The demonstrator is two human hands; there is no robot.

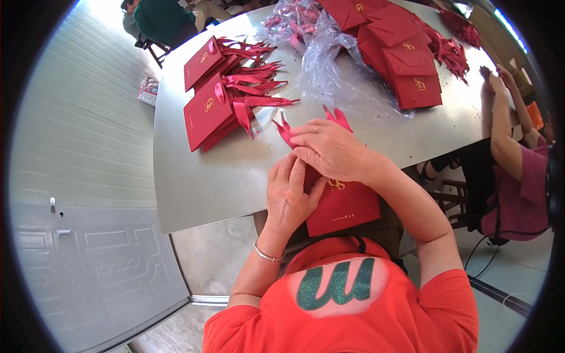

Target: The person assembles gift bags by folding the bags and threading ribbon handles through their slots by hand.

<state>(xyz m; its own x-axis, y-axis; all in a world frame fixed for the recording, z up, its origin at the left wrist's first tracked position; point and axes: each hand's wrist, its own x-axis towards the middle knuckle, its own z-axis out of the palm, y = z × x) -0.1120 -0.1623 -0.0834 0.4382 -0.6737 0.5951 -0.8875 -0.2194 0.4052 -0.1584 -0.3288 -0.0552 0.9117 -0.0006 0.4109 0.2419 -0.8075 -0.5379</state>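
A red paper gift bag (346, 213) with gold print lies at the near table edge, its lower end over my lap. My left hand (289, 194) is closed on the bag's upper left side, thumb across its face. Above it, my right hand (331, 148) reaches across the bag's top, fingers bent together against it; its fingertips meet the left fingers. Pink ribbon ends (338, 117) stick out beyond the right hand, and another ribbon (285, 132) emerges beside its fingers. Both hands hide the bag's top edge and whatever is pinched there.
Stacked red gift bags with ribbon handles (207, 112) lie at the left of the metal table (194, 194). Clear plastic wrap (329, 73) and a heap of red bags (412, 76) lie farther back. A co-worker's arm (505, 117) rests at the right edge; another person (162, 23) sits behind.
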